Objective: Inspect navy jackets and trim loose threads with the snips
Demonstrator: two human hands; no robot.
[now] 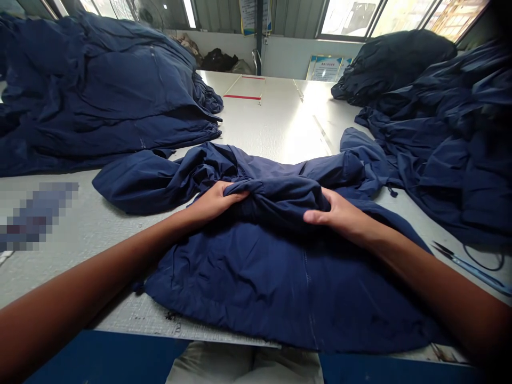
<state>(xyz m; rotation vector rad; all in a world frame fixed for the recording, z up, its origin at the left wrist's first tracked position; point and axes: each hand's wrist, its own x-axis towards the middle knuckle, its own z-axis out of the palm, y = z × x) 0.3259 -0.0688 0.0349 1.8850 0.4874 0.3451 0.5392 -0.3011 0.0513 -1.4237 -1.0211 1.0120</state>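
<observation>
A navy blue jacket (256,272) with a zipper down its front lies spread on the table before me, its hem near the front edge. My left hand (220,200) grips a gathered fold at the upper part of the jacket, thumb on top. Across from it, my right hand (338,213) holds the other side of the same bunched fold, thumb pressed against the cloth. The fingers of both hands are mostly hidden under the fabric. One sleeve (140,181) stretches out to the left.
A tall pile of navy garments (100,96) stands on the left of the white table (256,128). More dark garments (452,133) are heaped on the right. Thread snips (472,266) with a blue handle lie by my right forearm. A pixelated patch covers something at left.
</observation>
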